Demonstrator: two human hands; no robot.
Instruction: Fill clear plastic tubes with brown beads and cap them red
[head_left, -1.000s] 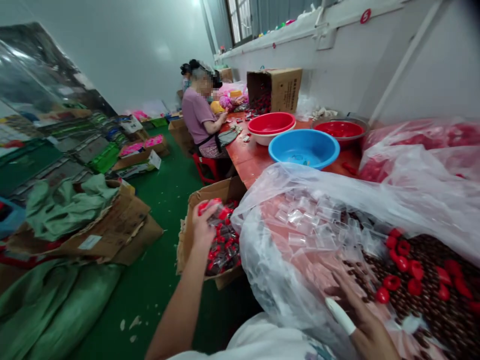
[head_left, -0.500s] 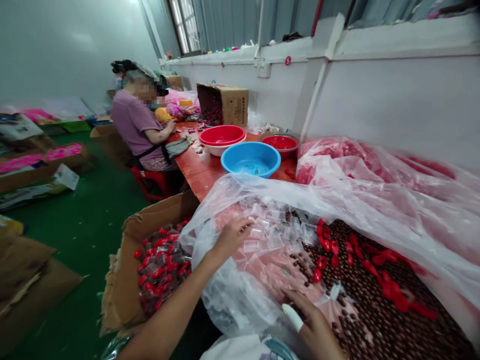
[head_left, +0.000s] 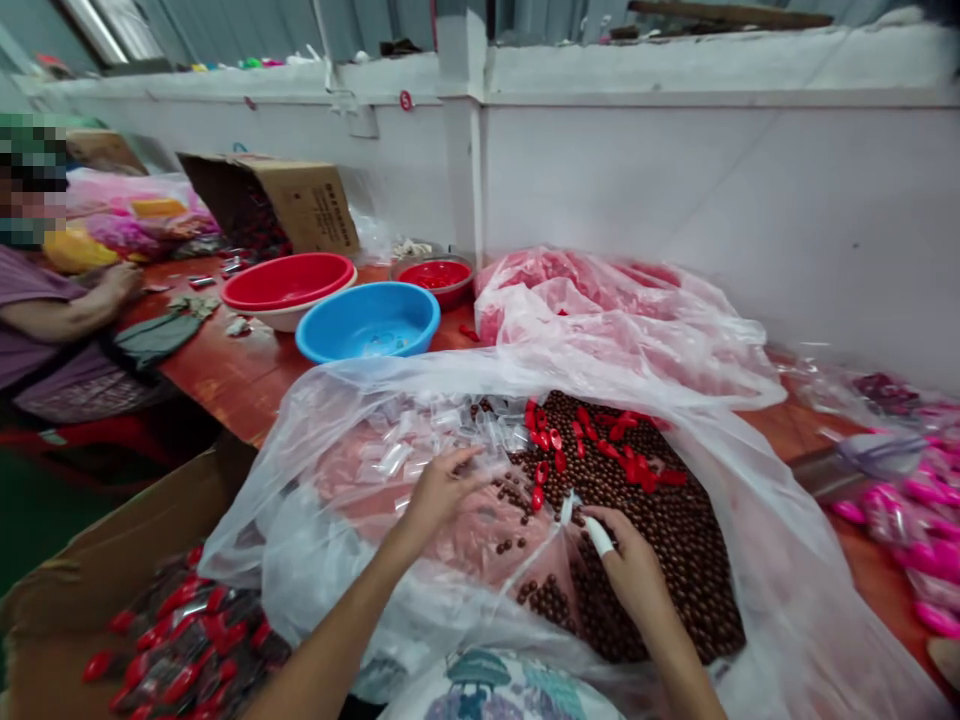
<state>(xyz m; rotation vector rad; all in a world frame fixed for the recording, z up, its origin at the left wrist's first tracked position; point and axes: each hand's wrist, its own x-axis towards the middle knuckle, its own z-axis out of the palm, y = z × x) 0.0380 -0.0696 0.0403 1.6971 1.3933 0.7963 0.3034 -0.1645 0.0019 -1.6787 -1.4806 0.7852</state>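
Brown beads (head_left: 675, 540) lie spread inside a large translucent plastic bag (head_left: 292, 530) on the table. Small red spoon-like pieces (head_left: 637, 465) rest on top of them, and clear plastic cups (head_left: 409, 440) are heaped at the left. My left hand (head_left: 442, 490) hovers beside the clear cups, fingers apart, over the pink part of the bag; it seems to hold nothing. Above the beads, near a whitish twist of plastic (head_left: 568, 505), is my right hand (head_left: 622, 550). It has a white cover on one finger. Its fingertips are close together, and anything between them is too small to make out.
A blue basin (head_left: 367, 320), a red basin (head_left: 289, 282) and a cardboard box (head_left: 300, 205) stand behind on the table (head_left: 217, 375). A carton (head_left: 82, 570) of red-capped packs is at lower left. Pink packs (head_left: 907, 510) lie at right. A person's arm (head_left: 67, 310) is at far left.
The view has swung to the right. My right hand has moved forward over the beads near the twist of plastic. My left hand has shifted right, away from the middle of the clear cups.
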